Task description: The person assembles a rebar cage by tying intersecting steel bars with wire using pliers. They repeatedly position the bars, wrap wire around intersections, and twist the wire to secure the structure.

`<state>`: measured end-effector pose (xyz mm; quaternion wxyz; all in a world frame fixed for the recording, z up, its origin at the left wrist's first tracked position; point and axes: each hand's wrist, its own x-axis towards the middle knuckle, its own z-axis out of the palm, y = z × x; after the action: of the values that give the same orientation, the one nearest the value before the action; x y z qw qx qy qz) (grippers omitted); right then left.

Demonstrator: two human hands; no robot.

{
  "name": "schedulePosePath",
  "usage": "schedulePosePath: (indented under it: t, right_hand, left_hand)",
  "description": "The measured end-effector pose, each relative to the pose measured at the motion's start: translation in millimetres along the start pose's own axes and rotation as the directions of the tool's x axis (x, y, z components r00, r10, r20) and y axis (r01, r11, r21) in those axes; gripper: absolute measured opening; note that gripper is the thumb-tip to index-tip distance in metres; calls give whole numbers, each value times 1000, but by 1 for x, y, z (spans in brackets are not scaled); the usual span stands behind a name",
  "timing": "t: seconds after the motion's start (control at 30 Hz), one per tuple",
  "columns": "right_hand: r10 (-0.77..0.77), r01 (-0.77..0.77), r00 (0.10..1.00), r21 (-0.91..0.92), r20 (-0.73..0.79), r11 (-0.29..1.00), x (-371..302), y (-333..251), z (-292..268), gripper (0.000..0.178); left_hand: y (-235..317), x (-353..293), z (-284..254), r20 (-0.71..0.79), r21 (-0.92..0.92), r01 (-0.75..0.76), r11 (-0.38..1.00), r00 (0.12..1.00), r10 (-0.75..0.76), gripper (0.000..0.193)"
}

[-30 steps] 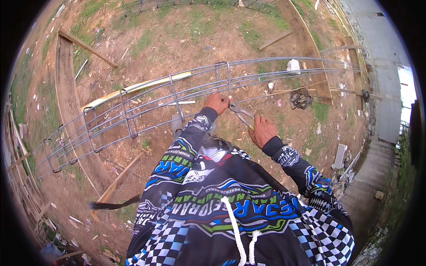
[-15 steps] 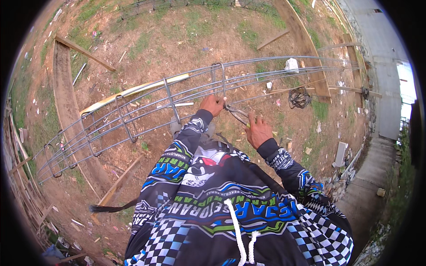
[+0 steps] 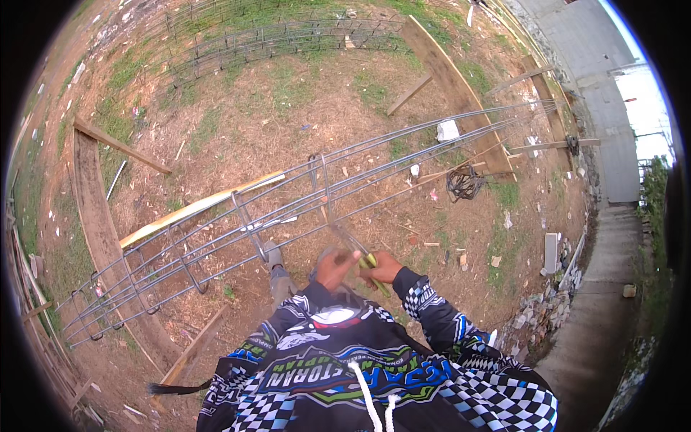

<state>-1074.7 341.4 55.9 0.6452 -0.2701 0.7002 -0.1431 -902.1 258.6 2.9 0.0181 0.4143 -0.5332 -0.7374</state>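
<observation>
Green-handled pincers (image 3: 369,260) are gripped by the right hand (image 3: 380,268), low on the handles in front of the torso; the metal head is pointed up-left, close to the cage's near bar (contact can't be told). The left hand (image 3: 335,270) is held just beside, fingers curled; whether anything is pinched can't be made out.

Handling, as judged: pincers stiff, dense, head-heavy, best held near the handle ends for leverage. Grips look smooth, so some slip with sweaty palms would be expected.

Rebar cage (image 3: 248,225) is laid across two rough wooden boards, left (image 3: 97,194) and right (image 3: 461,93). Long, probably heavy, springy along its length; best taken at a bar beside a stirrup (image 3: 325,180). Bars grey, slim, round; stirrups bent to closed loops with rounded corners.

Wire coil (image 3: 464,183) is left on the ground to the right: dark, thin, tangled, likely light and pliable.
</observation>
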Motion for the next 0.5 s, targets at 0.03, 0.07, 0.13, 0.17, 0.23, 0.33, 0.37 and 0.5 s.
schedulePosePath:
  t: [0.03,0.07,0.13,0.17,0.23,0.33,0.37,0.5]
  right_hand:
    - [-37,23,996,-168,-78,985,12,29,6,28]
    - [-5,-1,999,-104,-51,995,6,20,4,32]
    - [45,-50,997,-79,-58,996,-15,-6,1,37]
    - [24,-29,996,-60,-86,998,-28,-14,-5,35]
    - [-97,13,949,-272,-299,962,-52,-9,4,33]
    - [-417,-108,691,-655,-591,748,-61,38,36,34]
    - [-468,-81,637,-657,-613,750,-39,59,40,35]
    - [-257,61,904,-493,-340,868,-13,65,17,36]
  left_hand:
    - [-26,21,15,254,-560,214,800,964,-80,59]
    - [-18,34,22,364,-708,172,685,920,146,62]
    - [-19,56,46,233,-894,128,428,951,202,41]
    - [-18,63,53,221,-945,161,283,956,194,37]
    - [-5,62,57,186,-950,152,272,977,105,37]
    - [1,79,78,-34,-917,53,395,977,-210,37]
    - [0,81,80,-147,-896,3,443,942,-303,37]
    - [17,66,71,-177,-830,25,557,936,-305,35]
